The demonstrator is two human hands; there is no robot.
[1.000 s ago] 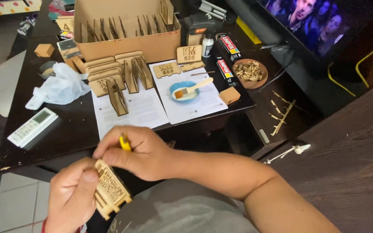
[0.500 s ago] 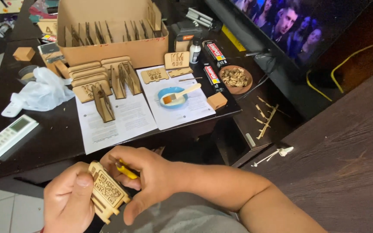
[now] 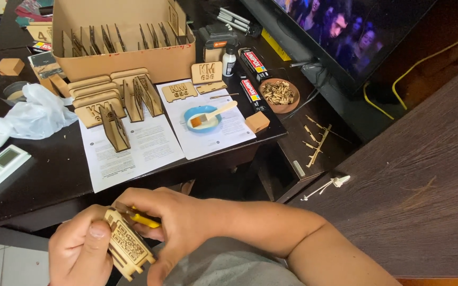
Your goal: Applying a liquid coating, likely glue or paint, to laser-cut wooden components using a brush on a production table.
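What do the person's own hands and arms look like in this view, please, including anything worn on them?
Both hands are bare: no gloves, rings or watch show. The left hand has a short, plain thumbnail. The right hand leads into a forearm that is bare and sleeveless up to the frame's edge. The left wrist is cut off by the bottom edge, so anything worn there cannot be told.

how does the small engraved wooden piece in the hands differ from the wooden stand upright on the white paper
The small engraved wooden piece is gripped by the left hand and right hand, tilted; the wooden stand rests upright on the white paper, untouched. The held piece shows a dense engraved pattern; the stand shows open slots. Both are pale laser-cut wood.
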